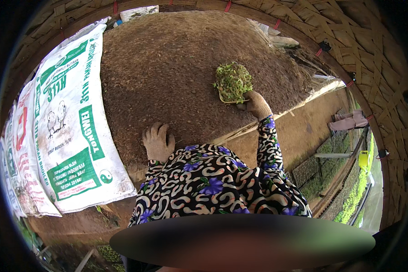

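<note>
My right hand point(257, 105) grips the near corner of a small shallow tray point(230, 101) with a thin yellowish rim. Loose green seedlings point(232, 81) are heaped in it, covering most of its inside. Beneath the tray spreads a wide bed of dark brown soil point(177, 68). At the bed's near edge, my left hand point(157, 141) rests on the soil with its fingers apart and nothing in them. Both arms are in dark patterned sleeves.
White printed sacks point(72, 131) cover the bed's left side. A wooden board point(313, 94) edges the right side. Beyond a dirt path point(299, 118) lie plant beds point(328, 158) and a pinkish cloth-like shape point(349, 121). A woven brim point(349, 41) frames the view.
</note>
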Available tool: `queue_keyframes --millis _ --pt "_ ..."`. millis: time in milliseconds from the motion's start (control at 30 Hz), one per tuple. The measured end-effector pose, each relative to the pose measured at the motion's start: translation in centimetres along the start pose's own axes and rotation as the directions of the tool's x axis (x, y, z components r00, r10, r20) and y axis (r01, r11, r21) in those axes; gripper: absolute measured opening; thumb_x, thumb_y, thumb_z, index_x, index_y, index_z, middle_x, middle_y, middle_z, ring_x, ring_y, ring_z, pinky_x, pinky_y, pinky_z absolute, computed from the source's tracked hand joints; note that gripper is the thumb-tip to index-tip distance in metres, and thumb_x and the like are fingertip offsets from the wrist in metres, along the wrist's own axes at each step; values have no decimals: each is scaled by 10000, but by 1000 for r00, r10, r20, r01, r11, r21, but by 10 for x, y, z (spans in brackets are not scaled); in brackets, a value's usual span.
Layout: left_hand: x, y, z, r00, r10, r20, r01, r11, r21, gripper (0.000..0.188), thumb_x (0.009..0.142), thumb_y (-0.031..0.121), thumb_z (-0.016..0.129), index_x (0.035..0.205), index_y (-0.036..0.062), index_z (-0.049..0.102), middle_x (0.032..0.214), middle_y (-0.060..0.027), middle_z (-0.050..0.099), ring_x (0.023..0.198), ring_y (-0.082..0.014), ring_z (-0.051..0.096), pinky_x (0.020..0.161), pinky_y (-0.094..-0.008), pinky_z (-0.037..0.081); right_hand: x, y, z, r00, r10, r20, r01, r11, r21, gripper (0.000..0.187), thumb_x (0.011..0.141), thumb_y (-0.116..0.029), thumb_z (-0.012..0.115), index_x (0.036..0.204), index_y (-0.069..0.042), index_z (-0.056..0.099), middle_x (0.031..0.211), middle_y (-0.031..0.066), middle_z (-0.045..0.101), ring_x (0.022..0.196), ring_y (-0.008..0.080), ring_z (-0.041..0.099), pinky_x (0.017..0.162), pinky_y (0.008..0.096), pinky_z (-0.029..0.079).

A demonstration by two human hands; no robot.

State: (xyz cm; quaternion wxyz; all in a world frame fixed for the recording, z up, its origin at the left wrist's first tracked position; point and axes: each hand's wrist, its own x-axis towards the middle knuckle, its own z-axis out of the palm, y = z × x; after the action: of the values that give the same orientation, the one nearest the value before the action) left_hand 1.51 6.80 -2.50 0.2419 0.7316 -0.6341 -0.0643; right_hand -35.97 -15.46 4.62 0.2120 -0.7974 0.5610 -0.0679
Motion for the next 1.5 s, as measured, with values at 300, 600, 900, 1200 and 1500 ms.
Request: queue_keyframes --millis 300,600,900,1200,1500 --pt "0 4 -2 1000 8 -27 -8 1000 -9 416 893 299 640 1257 103 683 1339 -143 589 1275 -373 556 1166 -623 380 29 -55 16 899 211 -383 2 873 487 478 925 -113 694 1378 2 596 1200 270 734 1089 378 723 931 446 581" --pt "-1 1 0 998 39 -51 -40 999 -10 417 894 293 663 1268 109 671 1317 -136 571 1271 -369 555 1173 -630 376 12 -126 0 994 -42 -101 41 999 -7 839 863 -354 839 1556 -84 452 1478 274 561 1307 459 599 1058 517 536" --pt "-1 -1 3 998 41 -38 -42 999 -8 433 906 300 649 1294 109 657 1335 -147 566 1279 -382 551 1171 -636 377 36 -102 17 990 140 0 -137 966 220 1041 814 -580 844 1623 -111 386 1469 283 595 1300 439 630 1100 471 518" --pt "-1 -1 3 1000 9 -7 -9 1000 -3 453 899 302 650 1309 109 668 1341 -154 577 1294 -388 548 1183 -638 366 41 -102 21 955 189 -230 -109 941 321 1034 800 -449 883 1631 -119 365 1448 266 576 1279 430 628 1076 486 536" --pt "0 2 -1 1000 10 -10 -10 1000 7 429 890 293 657 1276 108 683 1318 -157 597 1269 -382 566 1180 -635 372 36 -81 20 947 186 -261 -133 969 208 976 835 -442 872 1627 -129 395 1479 269 547 1329 419 598 1061 481 546"
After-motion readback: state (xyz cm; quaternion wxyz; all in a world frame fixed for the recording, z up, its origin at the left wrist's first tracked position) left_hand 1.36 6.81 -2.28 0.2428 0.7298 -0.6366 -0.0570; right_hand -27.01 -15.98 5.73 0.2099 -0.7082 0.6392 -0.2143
